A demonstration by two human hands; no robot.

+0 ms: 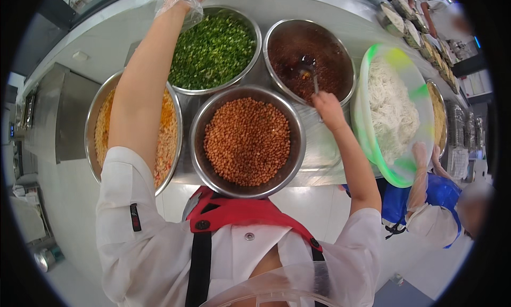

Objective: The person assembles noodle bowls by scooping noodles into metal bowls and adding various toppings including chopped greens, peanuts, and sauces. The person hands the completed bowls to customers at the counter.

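My right hand [329, 109] is closed round the handle of a metal ladle [315, 84]. The ladle's head dips into dark red, oily sauce in a steel bowl [348, 57] at the right of centre. Stretched far forward at the upper left, my left hand [180, 1] wears a loose clear plastic glove. Its fingers look closed beside the rim of a metal object cut off by the top of the view; what they grip cannot be made out. Just below that hand stands a steel bowl of chopped green onion [213, 50]. Roasted peanuts [247, 142] fill the bowl nearest me.
A bowl of yellow and reddish chopped food [166, 142] lies partly under my left arm. Right of the sauce, a green-and-white basin [364, 121] holds white noodles [393, 102]. A co-worker's gloved hand [420, 154] touches that basin's near side. More filled containers [412, 34] line the far right.
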